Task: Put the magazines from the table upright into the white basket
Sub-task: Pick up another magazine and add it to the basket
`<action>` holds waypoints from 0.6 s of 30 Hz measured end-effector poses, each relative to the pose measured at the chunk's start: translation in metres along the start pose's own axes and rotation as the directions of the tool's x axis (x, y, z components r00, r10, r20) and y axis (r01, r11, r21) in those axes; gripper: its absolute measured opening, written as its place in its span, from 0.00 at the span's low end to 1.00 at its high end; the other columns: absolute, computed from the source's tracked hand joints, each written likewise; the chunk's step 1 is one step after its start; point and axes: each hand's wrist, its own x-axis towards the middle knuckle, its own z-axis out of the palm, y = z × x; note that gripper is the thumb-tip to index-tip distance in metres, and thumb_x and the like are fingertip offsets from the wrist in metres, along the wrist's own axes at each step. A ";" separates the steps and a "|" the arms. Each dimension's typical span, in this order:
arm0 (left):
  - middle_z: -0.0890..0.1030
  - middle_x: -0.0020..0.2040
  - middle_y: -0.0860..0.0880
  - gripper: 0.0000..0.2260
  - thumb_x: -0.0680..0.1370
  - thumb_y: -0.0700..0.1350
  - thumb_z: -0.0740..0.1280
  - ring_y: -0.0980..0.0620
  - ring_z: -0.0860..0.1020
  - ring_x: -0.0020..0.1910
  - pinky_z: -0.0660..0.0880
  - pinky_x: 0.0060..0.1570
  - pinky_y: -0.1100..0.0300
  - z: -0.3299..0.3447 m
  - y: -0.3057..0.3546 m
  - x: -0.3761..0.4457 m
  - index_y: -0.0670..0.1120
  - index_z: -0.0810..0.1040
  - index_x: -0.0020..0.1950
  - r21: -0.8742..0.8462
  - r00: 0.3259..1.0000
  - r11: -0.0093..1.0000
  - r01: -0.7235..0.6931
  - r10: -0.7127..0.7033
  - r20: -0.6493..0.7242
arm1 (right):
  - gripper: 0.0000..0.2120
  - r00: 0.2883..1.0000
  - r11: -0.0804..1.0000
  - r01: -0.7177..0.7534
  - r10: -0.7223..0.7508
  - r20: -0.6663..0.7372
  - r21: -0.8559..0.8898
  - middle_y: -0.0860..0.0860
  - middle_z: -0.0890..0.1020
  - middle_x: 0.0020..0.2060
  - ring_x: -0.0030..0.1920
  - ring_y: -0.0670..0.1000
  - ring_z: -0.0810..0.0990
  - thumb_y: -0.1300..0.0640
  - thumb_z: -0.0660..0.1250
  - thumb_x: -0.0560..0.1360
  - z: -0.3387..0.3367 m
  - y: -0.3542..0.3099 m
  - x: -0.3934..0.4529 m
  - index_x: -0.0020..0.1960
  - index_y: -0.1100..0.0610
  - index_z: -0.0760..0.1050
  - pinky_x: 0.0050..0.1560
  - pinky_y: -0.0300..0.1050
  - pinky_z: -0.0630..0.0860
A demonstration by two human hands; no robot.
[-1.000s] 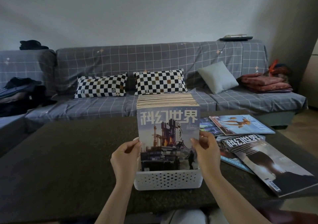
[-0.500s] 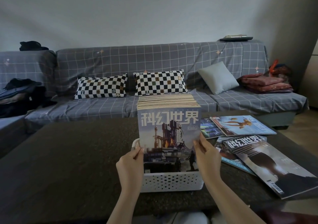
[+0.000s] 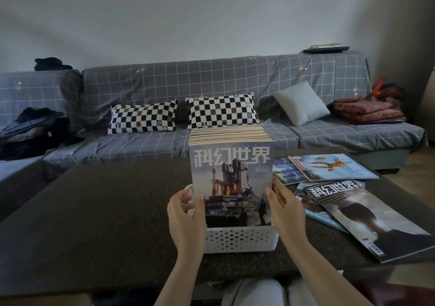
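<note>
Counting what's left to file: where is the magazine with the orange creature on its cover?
The orange-creature magazine lies flat on the table, right of the white basket, behind the dark-cover magazine.

A home living room. A long sofa (image 3: 211, 108) under a grey checked cover runs along a plain wall, with two black-and-white chequered cushions (image 3: 219, 111), a pale grey cushion (image 3: 301, 103) and folded reddish blankets (image 3: 367, 112) on its seat. A low dark desk (image 3: 106, 211) stands before it, magazines (image 3: 334, 167) strewn near its right edge.
</note>
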 end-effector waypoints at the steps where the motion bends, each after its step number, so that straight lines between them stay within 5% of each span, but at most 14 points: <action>1: 0.76 0.54 0.52 0.12 0.77 0.49 0.67 0.59 0.76 0.47 0.74 0.41 0.63 0.001 0.002 -0.004 0.51 0.72 0.59 -0.019 1.000 1.000 -0.019 0.019 0.003 | 0.22 1.000 1.000 0.004 -0.004 0.012 0.005 0.46 0.78 0.61 0.50 0.36 0.74 0.53 0.63 0.77 -0.004 0.000 -0.002 0.70 0.53 0.68 0.38 0.22 0.70; 8: 0.79 0.47 0.53 0.04 0.78 0.46 0.66 0.57 0.78 0.46 0.76 0.45 0.64 0.036 0.024 -0.044 0.53 0.74 0.52 -0.124 0.976 0.986 -0.113 0.134 0.174 | 0.18 0.999 0.996 0.045 -0.044 0.017 -0.080 0.49 0.80 0.59 0.53 0.41 0.76 0.53 0.63 0.77 -0.057 0.008 -0.013 0.66 0.54 0.72 0.50 0.32 0.71; 15: 0.79 0.47 0.56 0.06 0.79 0.46 0.64 0.55 0.80 0.46 0.80 0.37 0.61 0.105 0.051 -0.101 0.59 0.72 0.50 -0.235 0.887 0.972 0.011 0.099 0.451 | 0.16 0.998 0.976 -0.052 0.041 -0.055 -0.210 0.53 0.80 0.58 0.50 0.44 0.75 0.55 0.63 0.77 -0.138 0.056 -0.010 0.64 0.53 0.74 0.42 0.32 0.71; 18: 0.79 0.46 0.55 0.05 0.79 0.46 0.64 0.56 0.80 0.45 0.80 0.37 0.62 0.139 0.056 -0.122 0.57 0.73 0.51 -0.235 0.845 0.970 0.068 0.069 0.531 | 0.15 0.992 0.967 -0.106 0.086 -0.094 -0.230 0.52 0.80 0.58 0.53 0.47 0.77 0.56 0.63 0.77 -0.171 0.077 -0.006 0.63 0.54 0.75 0.49 0.38 0.73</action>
